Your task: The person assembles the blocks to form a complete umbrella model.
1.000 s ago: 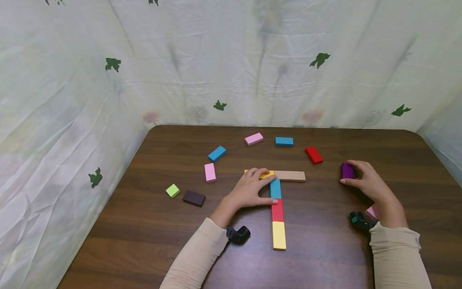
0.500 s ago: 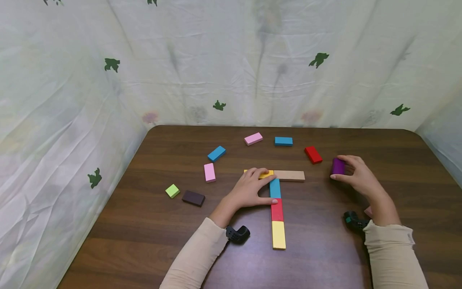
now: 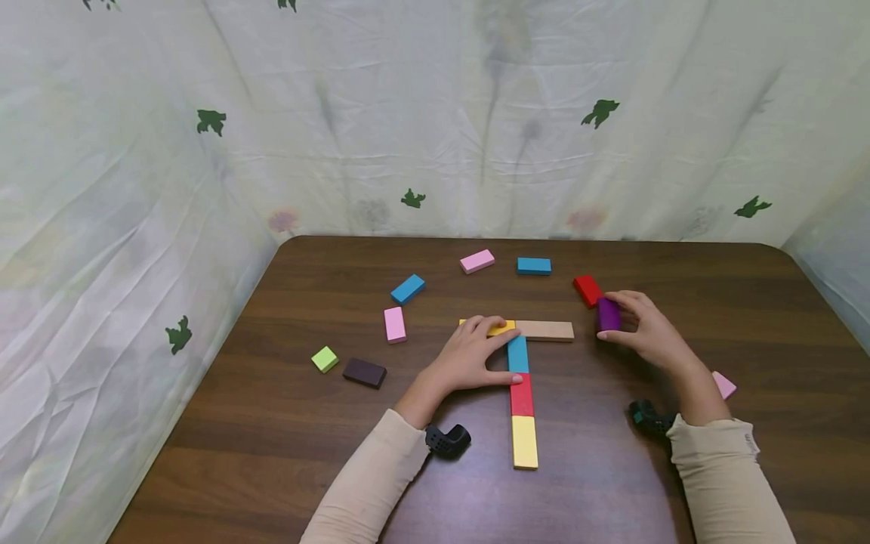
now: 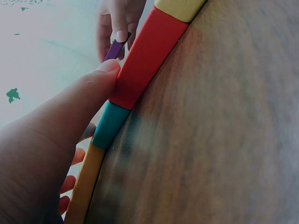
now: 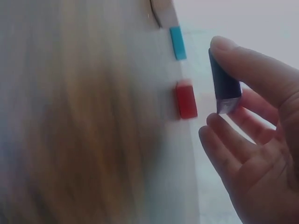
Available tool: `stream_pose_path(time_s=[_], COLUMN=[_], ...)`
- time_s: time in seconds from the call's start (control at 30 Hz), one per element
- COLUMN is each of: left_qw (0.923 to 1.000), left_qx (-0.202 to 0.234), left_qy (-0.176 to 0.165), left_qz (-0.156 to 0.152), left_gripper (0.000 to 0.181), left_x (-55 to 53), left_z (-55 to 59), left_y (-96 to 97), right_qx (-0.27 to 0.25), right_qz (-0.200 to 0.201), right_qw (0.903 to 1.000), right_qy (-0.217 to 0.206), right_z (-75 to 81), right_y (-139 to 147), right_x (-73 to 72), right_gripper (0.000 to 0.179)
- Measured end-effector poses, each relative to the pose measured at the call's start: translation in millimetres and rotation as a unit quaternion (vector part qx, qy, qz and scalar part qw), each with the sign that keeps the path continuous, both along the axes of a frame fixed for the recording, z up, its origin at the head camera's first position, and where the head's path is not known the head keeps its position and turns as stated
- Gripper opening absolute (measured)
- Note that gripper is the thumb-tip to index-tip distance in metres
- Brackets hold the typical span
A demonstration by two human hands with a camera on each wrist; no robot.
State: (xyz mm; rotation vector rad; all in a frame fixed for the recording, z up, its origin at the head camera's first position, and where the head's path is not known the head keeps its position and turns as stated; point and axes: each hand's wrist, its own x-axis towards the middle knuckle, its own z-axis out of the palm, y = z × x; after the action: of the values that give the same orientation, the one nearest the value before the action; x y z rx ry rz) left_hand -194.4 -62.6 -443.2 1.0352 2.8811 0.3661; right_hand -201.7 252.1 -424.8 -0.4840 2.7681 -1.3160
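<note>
My right hand (image 3: 655,332) pinches a purple block (image 3: 609,314) between thumb and fingers, just beside a loose red block (image 3: 587,291). In the right wrist view the purple block (image 5: 225,88) looks raised off the table. My left hand (image 3: 465,355) rests with spread fingers over a T of blocks laid flat end to end. Its thumb touches the red block (image 3: 522,400) of the stem, and its fingertips lie on the orange block (image 3: 504,328) of the crossbar. A blue block (image 3: 518,355) sits between them; a yellow block (image 3: 525,444) ends the stem, and a tan block (image 3: 544,331) forms the bar's right side.
Loose blocks lie around: blue (image 3: 408,289), pink (image 3: 395,325), green (image 3: 325,359) and dark brown (image 3: 365,372) at left, pink (image 3: 478,261) and blue (image 3: 534,266) at the back, another pink block (image 3: 724,385) beside my right wrist. A pale curtain (image 3: 408,113) hangs behind the table.
My right hand has moved left with the purple block, from the table's right side to near the loose red block. My left hand has stayed in place on the T.
</note>
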Motion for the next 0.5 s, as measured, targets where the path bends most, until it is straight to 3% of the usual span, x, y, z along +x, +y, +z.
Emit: stream_pose_path(time_s=[0.3, 0.5], left_qw=[1.0, 1.0], left_qx=[0.002, 0.001], left_qy=[-0.002, -0.001], left_qz=[0.0, -0.001], left_gripper=[0.08, 0.08], left_x=[0.0, 0.0], left_z=[-0.3, 0.0], left_y=[-0.3, -0.2], right_qx=[-0.002, 0.017], right_qz=[0.015, 0.015], right_qw=[0.9997, 0.9997], right_qy=[0.021, -0.003], right_z=[-5.6, -12.0], right_y=[-13, -17], right_x=[-1.4, -3.7], right_gripper=[0.066, 0.069])
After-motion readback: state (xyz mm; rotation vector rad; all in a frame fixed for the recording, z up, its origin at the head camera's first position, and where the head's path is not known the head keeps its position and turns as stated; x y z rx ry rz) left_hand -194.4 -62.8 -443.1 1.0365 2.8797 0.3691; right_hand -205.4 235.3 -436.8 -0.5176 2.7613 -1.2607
